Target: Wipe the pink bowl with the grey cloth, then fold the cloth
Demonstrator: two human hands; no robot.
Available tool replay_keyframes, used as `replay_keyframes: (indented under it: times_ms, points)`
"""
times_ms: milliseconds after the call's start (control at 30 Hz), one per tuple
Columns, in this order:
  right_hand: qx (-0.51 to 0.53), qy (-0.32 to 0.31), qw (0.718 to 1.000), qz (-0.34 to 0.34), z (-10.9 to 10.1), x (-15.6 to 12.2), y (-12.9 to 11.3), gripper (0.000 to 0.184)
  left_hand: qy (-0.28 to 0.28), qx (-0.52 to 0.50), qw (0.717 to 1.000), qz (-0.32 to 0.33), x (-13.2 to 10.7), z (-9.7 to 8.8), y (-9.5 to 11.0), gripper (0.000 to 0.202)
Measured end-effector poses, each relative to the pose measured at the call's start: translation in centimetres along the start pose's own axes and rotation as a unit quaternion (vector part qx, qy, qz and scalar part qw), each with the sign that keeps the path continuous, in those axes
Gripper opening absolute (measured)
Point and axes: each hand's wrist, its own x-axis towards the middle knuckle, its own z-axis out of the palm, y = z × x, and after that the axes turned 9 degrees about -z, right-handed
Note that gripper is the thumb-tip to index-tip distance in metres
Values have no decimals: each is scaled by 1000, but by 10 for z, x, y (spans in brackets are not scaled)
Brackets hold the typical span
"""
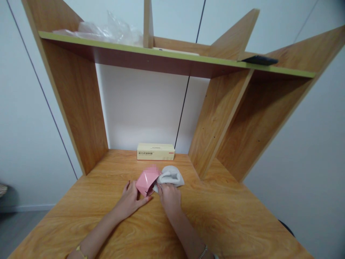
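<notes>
A glossy pink folded box or container (147, 178) is tilted on the wooden desk, its exact kind unclear. My left hand (131, 198) grips it from the left, fingers behind and thumb along its lower front edge. Against its right side bunches a light grey-white cloth (172, 175). My right hand (169, 197) is closed on the near part of this cloth, pressed up to the pink item's right side. The right fingertips are partly hidden by the cloth.
Behind the hands, a cream carton (155, 152) with printed lettering stands at the back of the desk (226, 216). A wooden shelf (172, 59) spans overhead, bearing clear plastic wrapping (107, 31) and a dark flat object (261, 60). An upright panel (215, 126) rises at the right.
</notes>
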Motion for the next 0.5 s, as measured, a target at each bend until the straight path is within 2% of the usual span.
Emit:
replay_keyframes:
  times_ms: [133,267,333,500]
  points:
    - [36,-26,998,-42,3,-1,-5,27,4,9,1000,-2,1,1,-2,49]
    - [49,-35,997,-46,3,0,-10,27,65,-20,998,4,3,-3,-1,71]
    - [60,-31,997,-50,2,0,-11,27,92,-24,995,8,5,-6,-2,68]
    - [131,-16,986,-99,6,-3,-13,24,101,10,995,22,8,-9,-8,50]
